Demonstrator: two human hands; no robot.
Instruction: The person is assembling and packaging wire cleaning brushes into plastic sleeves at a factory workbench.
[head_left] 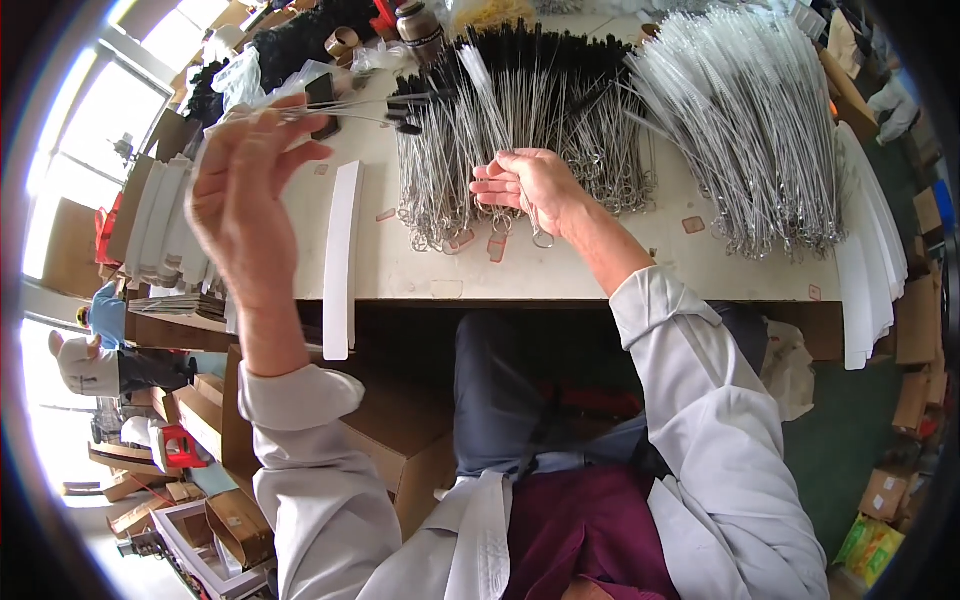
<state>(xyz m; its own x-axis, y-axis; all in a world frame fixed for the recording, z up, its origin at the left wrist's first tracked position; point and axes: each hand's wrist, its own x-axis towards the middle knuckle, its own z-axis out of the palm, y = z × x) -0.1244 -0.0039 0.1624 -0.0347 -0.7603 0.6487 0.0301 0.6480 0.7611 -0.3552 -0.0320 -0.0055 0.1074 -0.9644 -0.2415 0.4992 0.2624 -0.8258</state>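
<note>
My left hand [245, 190] is raised over the left part of the table, slightly blurred. Its fingers are closed on a few thin wire brushes [345, 106], whose black bristle ends point right toward the pile. Farther right, my right hand [530, 185] is half curled, palm up, in front of a dense pile of black-bristled wire brushes [530, 60]. It grips a wire brush whose looped end [543, 240] hangs below the palm; its far end is hard to tell among the others. A long white card strip [342, 255] lies between my hands, overhanging the front edge.
A big heap of white-bristled wire brushes [745, 120] covers the table's right side, beside stacked white card strips [868, 270]. White folded pieces [165, 220] stand at left. Behind are a metal flask [418, 25] and a tape roll [342, 42]. Cardboard boxes [395, 440] sit below.
</note>
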